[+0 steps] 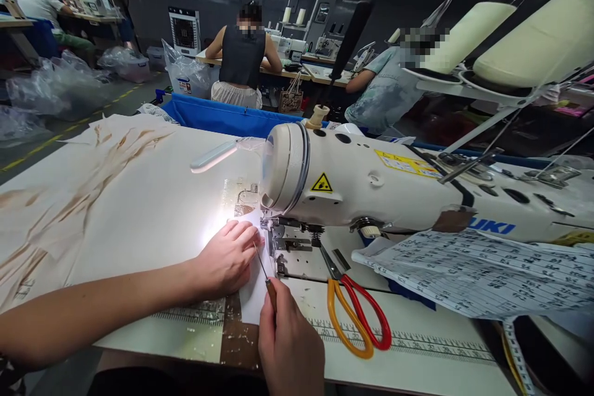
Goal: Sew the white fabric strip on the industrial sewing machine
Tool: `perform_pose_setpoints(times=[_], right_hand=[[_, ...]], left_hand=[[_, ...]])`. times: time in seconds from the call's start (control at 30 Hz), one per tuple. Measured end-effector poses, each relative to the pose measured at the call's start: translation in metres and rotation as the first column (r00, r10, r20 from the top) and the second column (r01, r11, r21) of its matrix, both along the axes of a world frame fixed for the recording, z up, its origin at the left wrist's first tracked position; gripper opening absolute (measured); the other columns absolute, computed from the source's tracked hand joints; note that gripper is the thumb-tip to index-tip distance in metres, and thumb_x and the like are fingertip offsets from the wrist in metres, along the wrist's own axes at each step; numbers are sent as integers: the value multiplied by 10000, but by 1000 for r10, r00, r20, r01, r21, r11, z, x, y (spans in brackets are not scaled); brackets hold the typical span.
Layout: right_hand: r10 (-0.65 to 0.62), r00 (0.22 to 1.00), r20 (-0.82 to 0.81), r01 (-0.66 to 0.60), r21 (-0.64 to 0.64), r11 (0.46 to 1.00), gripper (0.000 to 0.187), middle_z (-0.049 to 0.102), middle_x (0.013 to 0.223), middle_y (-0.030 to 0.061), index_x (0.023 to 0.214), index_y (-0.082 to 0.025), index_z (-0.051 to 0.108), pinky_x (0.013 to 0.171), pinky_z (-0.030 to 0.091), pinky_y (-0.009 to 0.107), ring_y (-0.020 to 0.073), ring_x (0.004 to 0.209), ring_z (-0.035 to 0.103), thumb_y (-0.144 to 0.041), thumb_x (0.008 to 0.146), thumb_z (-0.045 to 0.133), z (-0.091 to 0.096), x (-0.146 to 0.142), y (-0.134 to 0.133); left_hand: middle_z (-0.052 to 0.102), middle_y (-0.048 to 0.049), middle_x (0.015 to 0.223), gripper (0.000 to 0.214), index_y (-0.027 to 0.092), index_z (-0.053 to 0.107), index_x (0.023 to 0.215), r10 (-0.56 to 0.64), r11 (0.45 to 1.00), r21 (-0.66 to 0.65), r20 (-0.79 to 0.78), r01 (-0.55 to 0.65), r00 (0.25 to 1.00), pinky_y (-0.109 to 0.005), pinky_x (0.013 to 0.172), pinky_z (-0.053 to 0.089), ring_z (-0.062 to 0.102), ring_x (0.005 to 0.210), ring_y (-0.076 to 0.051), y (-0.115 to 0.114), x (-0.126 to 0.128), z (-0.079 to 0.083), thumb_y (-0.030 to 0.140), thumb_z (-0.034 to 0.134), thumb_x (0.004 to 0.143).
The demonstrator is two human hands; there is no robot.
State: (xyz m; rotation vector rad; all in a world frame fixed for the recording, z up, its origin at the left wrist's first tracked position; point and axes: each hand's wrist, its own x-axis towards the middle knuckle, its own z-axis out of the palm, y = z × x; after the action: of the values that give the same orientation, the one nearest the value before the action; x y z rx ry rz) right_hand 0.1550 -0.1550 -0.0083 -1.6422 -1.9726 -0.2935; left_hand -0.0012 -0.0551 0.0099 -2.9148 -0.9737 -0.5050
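Note:
My left hand [227,257] lies over a narrow white fabric piece [253,297] beside the presser foot of a white sewing machine [343,167]. Its fingers are laid out flat, with the tips close to the needle area; the thumb is mostly hidden. In my right hand [290,340], wrapped round its wooden handle, is an awl [266,278]. The awl's thin metal tip points at the fabric by my left fingertips. To the right of that hand, scissors [346,303] with one yellow and one red handle lie on the table, blades towards the machine.
Crumpled beige fabric strips [69,198] cover the table's left side. Printed paper sheets [427,266] rest at the right below the machine arm. Thread cones [533,43] stand above. A blue cloth bin [223,112] is behind the table, and several people sit working beyond.

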Motion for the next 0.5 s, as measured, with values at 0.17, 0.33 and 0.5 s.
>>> perform_pose_setpoints(times=[0.17,0.33,0.5], right_hand=[[-8,999,-45,5,-63,998,319,718,721,53,1058,-124,592,426,457,226,161,505,668,-249,1019,301,-3,-4,-5],[-29,998,-46,26,-70,997,272,715,728,37,1057,-148,587,476,486,232,170,515,667,-256,1010,342,-10,-4,-12],[-48,993,-111,38,-93,995,339,720,778,39,1064,-158,599,501,494,230,171,595,691,-283,1030,286,-6,-8,-15]], left_hand=[[582,-118,1188,273,139,607,1085,-14,999,52,-26,15,1000,-445,1021,398,468,1182,-275,10,-8,-1,162,358,974],[598,-128,1203,268,116,622,1065,-39,998,42,8,38,999,-481,1065,381,457,1217,-290,5,-8,-2,152,382,952],[602,-183,1227,334,48,629,1120,-85,996,19,78,84,993,-481,1047,430,503,1196,-310,-11,1,-3,199,434,895]])
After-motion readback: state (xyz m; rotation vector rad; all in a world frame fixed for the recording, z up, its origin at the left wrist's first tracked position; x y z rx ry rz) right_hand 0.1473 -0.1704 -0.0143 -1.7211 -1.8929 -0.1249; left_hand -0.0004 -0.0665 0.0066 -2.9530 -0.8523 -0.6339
